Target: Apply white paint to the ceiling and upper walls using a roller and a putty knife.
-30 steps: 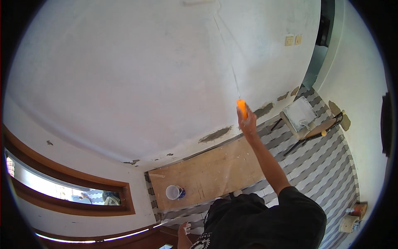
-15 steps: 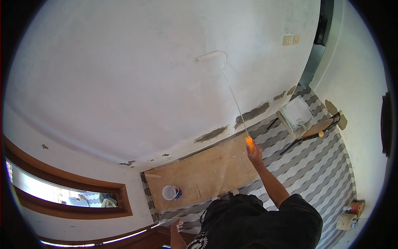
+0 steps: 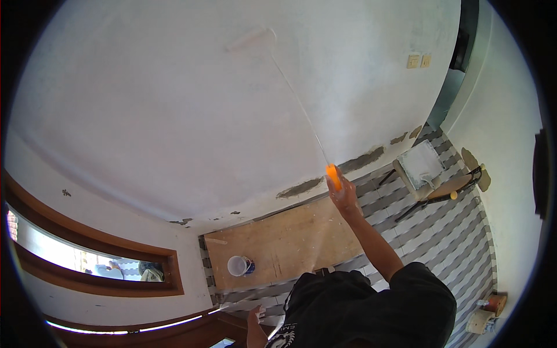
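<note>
My right hand (image 3: 343, 196) is closed round the orange handle (image 3: 333, 177) of a paint roller. From it a long thin metal rod runs up and to the left across the white wall (image 3: 174, 110). At its end the pale roller sleeve (image 3: 249, 40) lies against the upper wall, slightly blurred. Low near the front edge hangs my left hand (image 3: 255, 315), its loosely bent fingers spotted with white and nothing visible in them. The nearest thing to it is a white and blue bucket (image 3: 237, 266) standing on a brown board (image 3: 290, 243).
A chair (image 3: 458, 184) at the right bears a white paint tray (image 3: 422, 162). Bare grey patches (image 3: 362, 160) mark the wall's foot. Two switch plates (image 3: 413, 61) sit at upper right. A wood-framed window (image 3: 177, 272) is at left, and a spool-like item (image 3: 496, 303) stands lower right on patterned tiles.
The roller has travelled up and left over the wall. My right hand has risen with the handle, also shifting left. My left hand has moved slightly right.
</note>
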Demonstrator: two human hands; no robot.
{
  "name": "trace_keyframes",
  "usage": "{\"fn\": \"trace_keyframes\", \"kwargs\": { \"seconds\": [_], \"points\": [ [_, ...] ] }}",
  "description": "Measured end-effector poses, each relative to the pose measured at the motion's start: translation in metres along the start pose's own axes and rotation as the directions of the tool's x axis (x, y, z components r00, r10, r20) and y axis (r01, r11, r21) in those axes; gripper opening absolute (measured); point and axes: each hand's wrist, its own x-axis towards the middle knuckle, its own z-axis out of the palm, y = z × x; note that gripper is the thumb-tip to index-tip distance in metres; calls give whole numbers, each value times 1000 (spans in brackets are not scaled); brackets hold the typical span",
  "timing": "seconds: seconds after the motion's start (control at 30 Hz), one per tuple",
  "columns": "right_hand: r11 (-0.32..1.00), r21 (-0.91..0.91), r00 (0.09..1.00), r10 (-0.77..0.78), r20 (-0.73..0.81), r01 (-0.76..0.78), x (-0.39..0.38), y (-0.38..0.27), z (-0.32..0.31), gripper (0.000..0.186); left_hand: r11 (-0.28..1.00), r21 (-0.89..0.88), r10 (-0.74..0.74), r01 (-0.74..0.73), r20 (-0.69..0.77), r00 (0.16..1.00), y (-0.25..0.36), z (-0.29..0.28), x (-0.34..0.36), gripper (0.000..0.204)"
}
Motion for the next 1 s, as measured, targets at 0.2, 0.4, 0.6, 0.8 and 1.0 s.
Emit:
{"fn": "trace_keyframes", "kwargs": {
  "seconds": [0.2, 0.4, 0.6, 0.8, 1.0],
  "points": [
    [981, 140, 974, -106, -201, 136, 80, -83, 50, 28, 1000, 4, 15, -15, 28, 999, -5, -5, 4, 56],
    [949, 310, 991, 98, -96, -64, 127, -135, 69, 33, 997, 10, 74, -74, 39, 997, 33, -32, 10, 60],
    [997, 74, 993, 37, -112, -29, 58, -81, 65, 32, 985, 25, 168, -170, 84, 982, 91, -41, 24, 63],
    [992, -48, 993, 117, 16, -116, -68, -21, 38, 35, 985, 169, 19, -19, -3, 1000, 139, -54, 64, 60],
    [916, -245, 904, 372, 213, -319, -142, -3, -42, 39, 889, 454, -138, 61, 140, 980, 183, -40, 90, 64]
  ]
}}
